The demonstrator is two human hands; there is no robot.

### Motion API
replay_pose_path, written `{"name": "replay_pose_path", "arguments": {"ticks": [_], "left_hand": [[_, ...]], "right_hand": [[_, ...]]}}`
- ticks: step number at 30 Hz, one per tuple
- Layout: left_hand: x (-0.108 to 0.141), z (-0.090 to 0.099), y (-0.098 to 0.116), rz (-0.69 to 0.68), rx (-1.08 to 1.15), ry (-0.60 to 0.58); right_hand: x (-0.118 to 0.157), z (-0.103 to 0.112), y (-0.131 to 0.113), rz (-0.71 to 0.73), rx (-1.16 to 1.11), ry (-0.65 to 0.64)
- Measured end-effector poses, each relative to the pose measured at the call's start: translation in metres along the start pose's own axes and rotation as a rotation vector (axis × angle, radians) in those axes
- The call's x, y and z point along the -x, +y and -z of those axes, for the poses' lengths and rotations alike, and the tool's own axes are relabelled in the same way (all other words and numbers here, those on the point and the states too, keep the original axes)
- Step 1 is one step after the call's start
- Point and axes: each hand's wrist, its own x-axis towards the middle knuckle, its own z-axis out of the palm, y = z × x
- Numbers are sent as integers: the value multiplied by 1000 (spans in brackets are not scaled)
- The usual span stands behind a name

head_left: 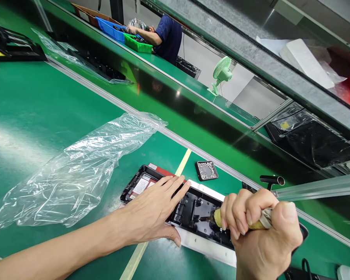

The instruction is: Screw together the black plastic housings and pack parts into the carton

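Observation:
A black plastic device housing (192, 210) lies open-side up on a white pad (201, 243) on the green bench. My left hand (151, 212) lies flat on the housing's left part, fingers spread, pressing it down. My right hand (259, 233) is closed around a yellow-handled screwdriver (218, 218), whose tip points into the middle of the housing. A small black tray of silver screws (206, 170) sits just behind the housing.
A crumpled clear plastic bag (76, 171) lies to the left. A conveyor belt (163, 93) runs diagonally behind. Across it a person in a dark shirt (169, 37) works at blue and green bins. A small green fan (221, 74) stands beyond.

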Motion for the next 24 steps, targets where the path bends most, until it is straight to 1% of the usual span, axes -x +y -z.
{"name": "replay_pose_path", "arguments": {"ticks": [5,11,17,21,24], "left_hand": [[-1,-2,-1,-6,3,7],[0,-6,-2,-21,-1,28],[3,-8,-4,-23,32,36],[2,-8,-6,-47,89,79],[1,2,-3,-63,125,116]], "right_hand": [[0,4,1,-22,8,-44],[-2,11,-2,-2,49,-92],[-2,14,-2,91,212,-19],[0,13,-3,79,255,0],[4,11,-4,55,235,-5]]}}
